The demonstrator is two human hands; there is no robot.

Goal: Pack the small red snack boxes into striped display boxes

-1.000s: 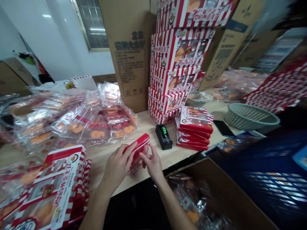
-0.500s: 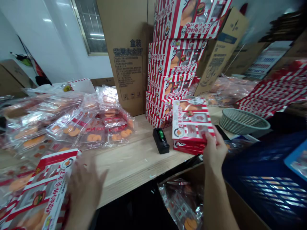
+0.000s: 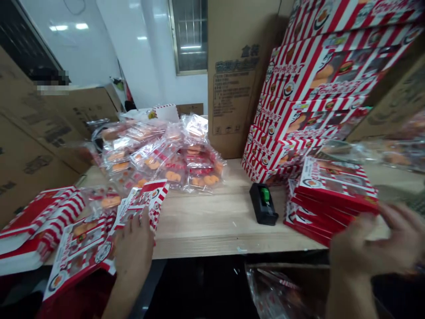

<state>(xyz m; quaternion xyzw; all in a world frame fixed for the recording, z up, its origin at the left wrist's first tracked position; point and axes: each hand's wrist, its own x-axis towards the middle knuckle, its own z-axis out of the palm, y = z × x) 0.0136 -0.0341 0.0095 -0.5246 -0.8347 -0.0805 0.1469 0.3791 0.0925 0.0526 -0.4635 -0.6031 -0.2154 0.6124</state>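
Red-and-white striped, a flat carton (image 3: 153, 196) lies under the left hand (image 3: 133, 246) at the left of the worktop (image 3: 206, 221). That hand's fingers spread slightly apart across it; I cannot tell whether the thumb grips it. Blurred, the right hand (image 3: 378, 248) has thumb and fingers apart just beside a stack of slim boxes (image 3: 335, 179); contact is unclear. A black tape dispenser (image 3: 264, 210) stands near that stack. Clear bags of orange pieces (image 3: 174, 166) heap up behind the carton.
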